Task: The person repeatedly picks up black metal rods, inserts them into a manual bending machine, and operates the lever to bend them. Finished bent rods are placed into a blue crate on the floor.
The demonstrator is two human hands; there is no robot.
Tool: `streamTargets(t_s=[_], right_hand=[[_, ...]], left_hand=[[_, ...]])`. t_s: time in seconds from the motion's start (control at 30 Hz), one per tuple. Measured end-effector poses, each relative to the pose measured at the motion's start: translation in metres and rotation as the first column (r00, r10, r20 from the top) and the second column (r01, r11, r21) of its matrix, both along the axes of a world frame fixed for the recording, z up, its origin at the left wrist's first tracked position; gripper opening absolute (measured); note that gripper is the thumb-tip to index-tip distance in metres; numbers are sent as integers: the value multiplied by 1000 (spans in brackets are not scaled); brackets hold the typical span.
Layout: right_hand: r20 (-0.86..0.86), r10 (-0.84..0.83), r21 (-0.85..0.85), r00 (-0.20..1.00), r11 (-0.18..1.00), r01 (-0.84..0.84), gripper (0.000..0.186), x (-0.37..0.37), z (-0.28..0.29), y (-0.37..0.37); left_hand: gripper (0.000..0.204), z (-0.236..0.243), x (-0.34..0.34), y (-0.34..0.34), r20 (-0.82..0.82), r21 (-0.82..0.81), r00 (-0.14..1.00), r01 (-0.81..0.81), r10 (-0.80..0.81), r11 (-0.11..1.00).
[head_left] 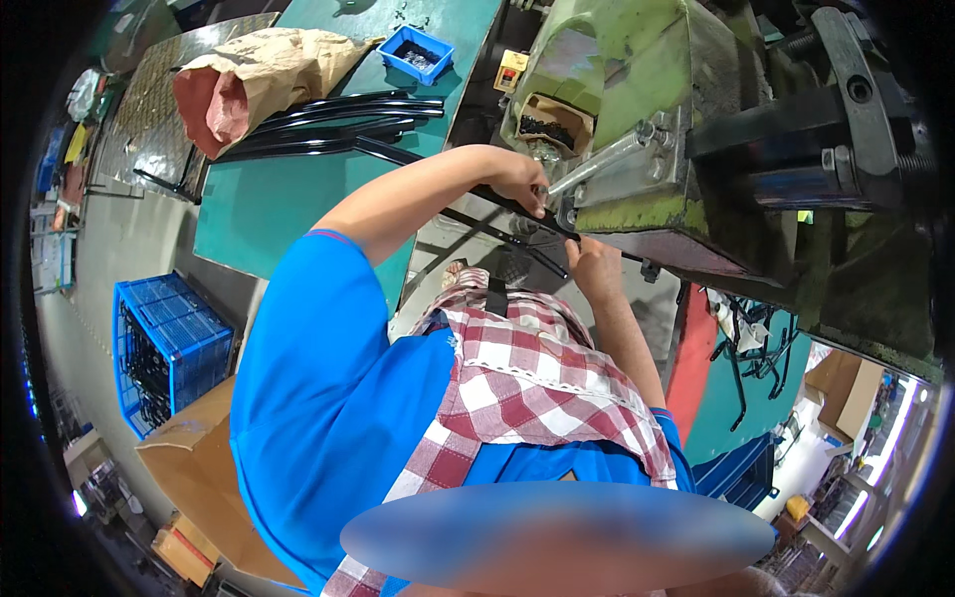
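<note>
At the front of a green metal machine (pixel 657 239), a black metal tube (pixel 492 196) runs through both my hands. My left hand (pixel 519 181) has its fingers wrapped round the tube, just left of a silver cylindrical part (pixel 607 157). My right hand (pixel 594 264) grips the same tube lower and farther right, below the machine's edge. How the tube sits against the machine is partly hidden. A cardboard box of small dark parts (pixel 547 129) sits in the machine above my left hand.
Black tubes (pixel 298 139), a paper sack (pixel 274 65) and a blue tray (pixel 416 55) lie on the green table (pixel 234 229). A blue crate (pixel 174 343) and cardboard (pixel 199 478) stand at left. More black bent pieces (pixel 756 363) lie at right, near a dark blue bin (pixel 734 468).
</note>
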State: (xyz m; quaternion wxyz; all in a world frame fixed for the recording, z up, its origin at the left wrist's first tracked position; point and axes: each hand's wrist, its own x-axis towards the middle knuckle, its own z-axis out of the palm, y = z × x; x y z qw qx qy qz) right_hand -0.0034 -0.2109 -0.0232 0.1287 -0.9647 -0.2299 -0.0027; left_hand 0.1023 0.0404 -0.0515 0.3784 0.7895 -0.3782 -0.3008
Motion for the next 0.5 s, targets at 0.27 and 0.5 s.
streamTargets(t_s=[0.27,0.5], right_hand=[[61,-11,-15,998,1000,12,32,-1,-5,-9],[135,61,-63,989,997,-53,32,6,4,-6]], left_hand=[[25,67,-21,21,-344,181,930,-66,126,981],[35,72,-25,18,-237,270,964,-51,118,962]])
